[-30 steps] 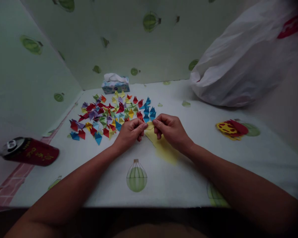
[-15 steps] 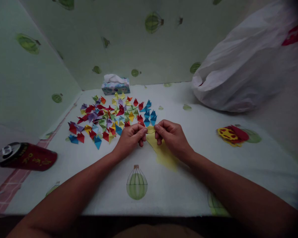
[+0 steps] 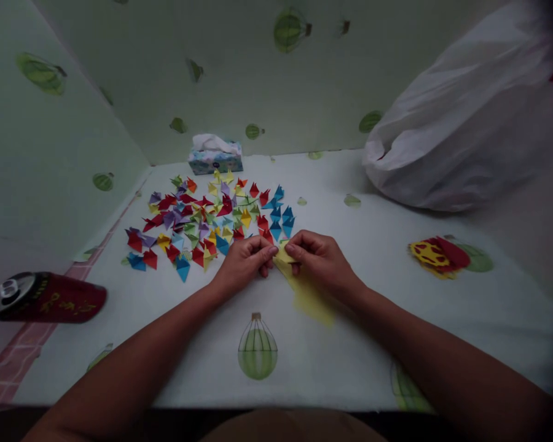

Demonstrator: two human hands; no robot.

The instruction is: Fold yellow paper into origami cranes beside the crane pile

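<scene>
A small piece of yellow paper [image 3: 283, 253] is pinched between my two hands above the table. My left hand [image 3: 247, 263] grips its left side between thumb and fingers. On the right side, my right hand [image 3: 320, 261] holds it the same way, fingertips close to the left ones. Under and beside the right hand lies flat yellow paper [image 3: 314, 302], partly hidden by that hand. Just beyond my hands, many small folded paper shapes [image 3: 196, 217] in red, blue, yellow, green and purple are spread over the table.
A red can [image 3: 50, 298] stands at the left. Behind the folded shapes sits a tissue box [image 3: 215, 161]. A large white plastic bag [image 3: 451, 135] fills the back right. Red and yellow cut-out pieces [image 3: 437, 255] lie at the right on the patterned tablecloth [image 3: 203, 362].
The view has shifted slightly. Both hands stay together, and the yellow paper between the fingertips is now tilted differently and less of it shows.
</scene>
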